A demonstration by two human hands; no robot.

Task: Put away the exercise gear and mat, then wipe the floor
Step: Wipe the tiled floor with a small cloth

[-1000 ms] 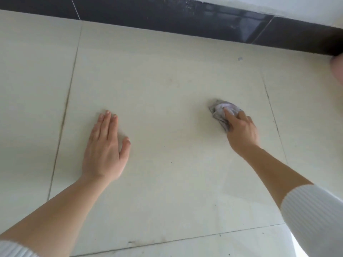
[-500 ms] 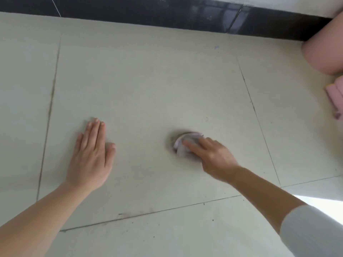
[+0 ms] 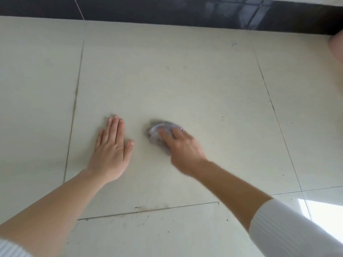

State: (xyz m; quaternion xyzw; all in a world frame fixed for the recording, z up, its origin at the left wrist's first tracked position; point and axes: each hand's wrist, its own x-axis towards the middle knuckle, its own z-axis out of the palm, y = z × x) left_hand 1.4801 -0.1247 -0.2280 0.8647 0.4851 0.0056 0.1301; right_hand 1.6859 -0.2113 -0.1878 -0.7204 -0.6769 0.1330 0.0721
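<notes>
The right hand [image 3: 183, 147] has swept the crumpled grey-lilac cloth [image 3: 157, 135], gripped under its fingers [image 3: 167, 133], across the pale floor tile [image 3: 185, 80]. It is now near the left hand's [image 3: 111, 153] flat, straight fingers [image 3: 115, 128]; wiping is well underway.

left hand [image 3: 111, 154] flat on floor [image 3: 185, 80], cloth [image 3: 157, 134] just right of it under right hand [image 3: 183, 147]; baseboard [image 3: 167, 12] behind (far edge), rounded object [image 3: 336, 47] at right edge
</notes>
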